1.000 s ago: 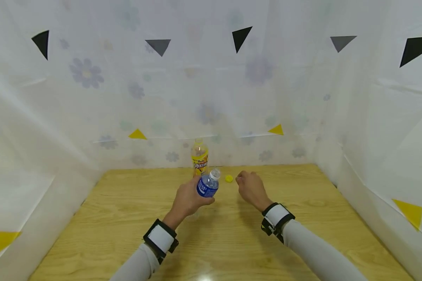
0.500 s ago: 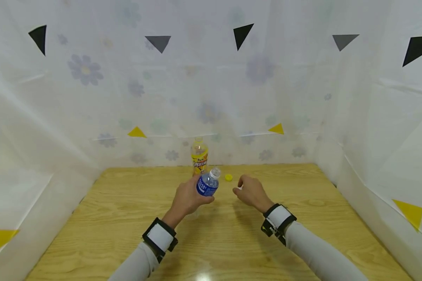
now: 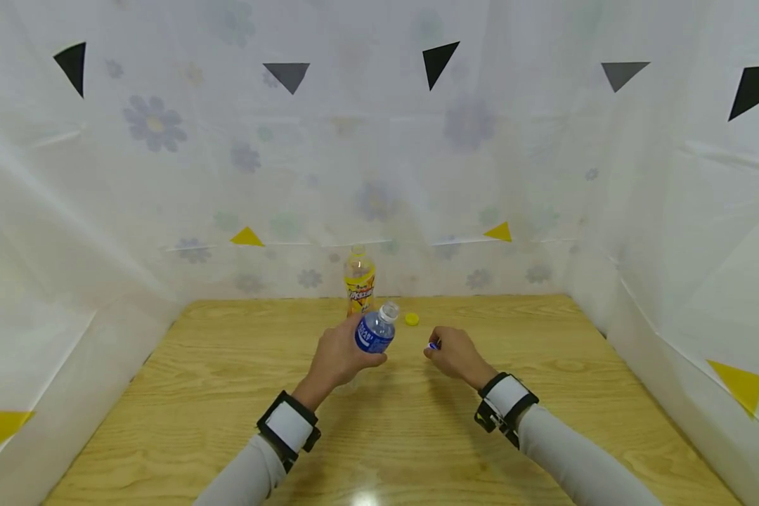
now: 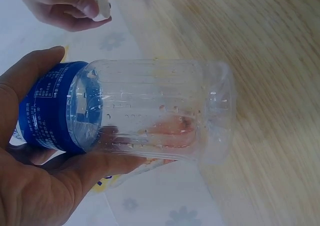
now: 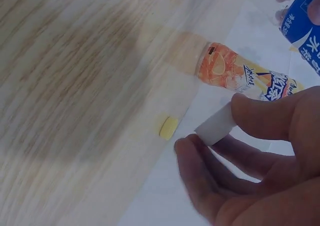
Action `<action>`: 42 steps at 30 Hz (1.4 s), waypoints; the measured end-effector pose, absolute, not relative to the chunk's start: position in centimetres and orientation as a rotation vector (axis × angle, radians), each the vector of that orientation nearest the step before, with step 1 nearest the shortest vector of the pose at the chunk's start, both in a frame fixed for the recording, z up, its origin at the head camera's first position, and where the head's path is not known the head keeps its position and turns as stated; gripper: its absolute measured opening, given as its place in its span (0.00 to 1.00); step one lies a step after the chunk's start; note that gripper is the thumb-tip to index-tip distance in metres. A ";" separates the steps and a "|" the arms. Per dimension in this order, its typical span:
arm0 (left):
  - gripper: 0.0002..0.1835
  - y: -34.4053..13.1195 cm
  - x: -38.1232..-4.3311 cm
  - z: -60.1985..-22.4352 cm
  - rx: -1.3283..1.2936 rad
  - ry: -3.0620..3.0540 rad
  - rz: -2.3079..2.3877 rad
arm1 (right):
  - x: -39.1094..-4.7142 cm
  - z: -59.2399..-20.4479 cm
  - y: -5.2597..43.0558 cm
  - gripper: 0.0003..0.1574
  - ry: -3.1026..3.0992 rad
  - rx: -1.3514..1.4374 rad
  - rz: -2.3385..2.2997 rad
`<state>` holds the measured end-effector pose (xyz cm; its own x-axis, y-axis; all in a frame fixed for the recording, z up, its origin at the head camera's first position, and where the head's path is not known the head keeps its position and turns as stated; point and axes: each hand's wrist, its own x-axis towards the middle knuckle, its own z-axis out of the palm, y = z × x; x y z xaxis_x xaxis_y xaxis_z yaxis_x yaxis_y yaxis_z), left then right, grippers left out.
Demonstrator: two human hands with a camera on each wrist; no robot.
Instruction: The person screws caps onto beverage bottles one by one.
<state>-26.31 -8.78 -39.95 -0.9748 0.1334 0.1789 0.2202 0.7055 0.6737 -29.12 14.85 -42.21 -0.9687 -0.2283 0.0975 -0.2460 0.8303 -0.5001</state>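
My left hand (image 3: 341,360) grips a clear plastic bottle (image 3: 376,332) around its blue label. The bottle leans to the right, its mouth uncapped. In the left wrist view its transparent lower part (image 4: 150,111) has droplets inside and the base stands clear of the fingers. My right hand (image 3: 457,353), to the right of the bottle, pinches a small bottle cap (image 5: 217,124) between thumb and fingers. The cap is white at the side, with some blue showing in the head view.
Behind the held bottle stands a yellow-labelled drink bottle (image 3: 359,282) with an open mouth. A yellow cap (image 3: 412,319) lies on the wooden table (image 3: 240,393) to its right. White flowered curtains (image 3: 373,154) enclose the back and sides.
My right hand has come down and nearer to me, and the cap between its fingers has turned into sight. The left hand and its bottle have stayed almost still.
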 end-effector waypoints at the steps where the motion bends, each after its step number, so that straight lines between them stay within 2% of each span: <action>1: 0.45 -8.8 -26.3 -39.9 -0.293 -2.792 -1.127 | -29.1 -42.2 14.9 0.11 -2.965 0.390 0.824; 6: 0.46 -8.7 -26.2 -39.8 -0.304 -2.794 -1.110 | -29.0 -40.8 15.1 0.13 -2.886 0.439 0.915; 20: 0.46 -8.4 -26.4 -39.5 -0.327 -2.801 -1.087 | -26.8 -33.1 12.4 0.18 -2.545 0.632 1.115; 31: 0.42 -8.3 -26.0 -39.6 -0.362 -2.800 -1.054 | -26.1 -33.6 11.5 0.18 -2.543 0.696 1.141; 42: 0.43 -8.1 -25.6 -39.5 -0.369 -2.799 -1.067 | -25.5 -33.5 11.1 0.19 -2.564 0.741 1.136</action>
<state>-25.61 -8.14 -39.47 -0.9627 0.1823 0.2000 0.2691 0.7215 0.6380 -25.47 11.08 -33.47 -0.8425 -0.3519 0.4079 -0.5385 0.5689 -0.6216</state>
